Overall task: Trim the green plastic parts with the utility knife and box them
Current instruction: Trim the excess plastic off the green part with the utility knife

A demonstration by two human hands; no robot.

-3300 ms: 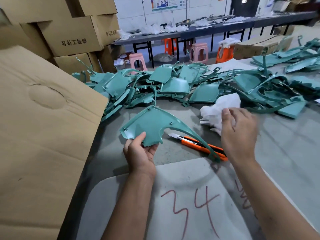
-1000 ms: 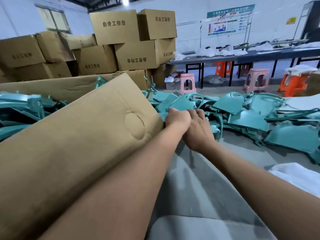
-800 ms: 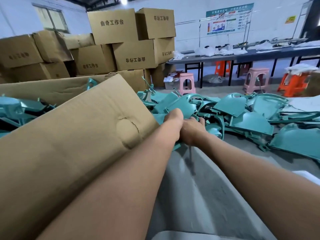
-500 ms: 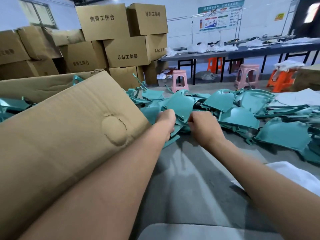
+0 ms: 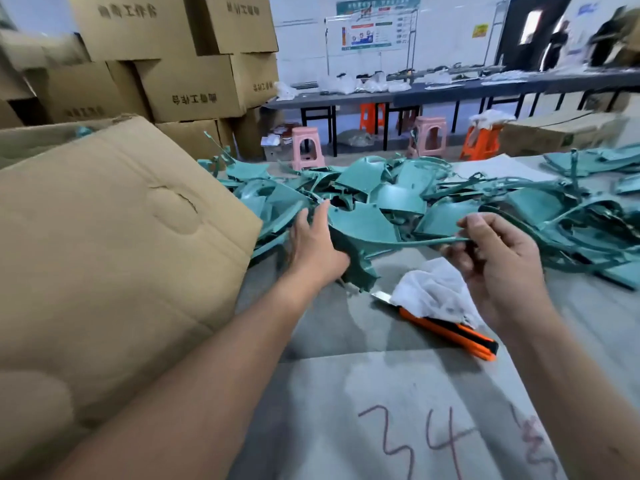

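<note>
1. Left hand wrapped around the wide end of a green plastic part, thumb standing up along its near face, the other fingers hidden behind it
2. Right hand pinching the thin curved tip of the same part between thumb and forefinger; remaining fingers loosely curled underneath
3. Part held up off the grey table, spanning the gap between the two hands, broad fan-shaped end by the left fingers, narrow strip running across to the right fingertips
4. Utility knife, orange and black, lying flat on the table below and just inward of the right fingers, blade end pointing toward the left hand, touched by neither hand
5. White cloth crumpled just under the right fingers, draped over the middle of the knife
6. Pile of green parts heaped on the table just beyond both sets of fingertips, spreading off past the right hand
7. Cardboard flap of the box leaning just outward of the left fingers; a few green parts visible behind its top edge
8. Red handwritten "34" on a pale sheet, well back from the fingers, between the forearms
</note>
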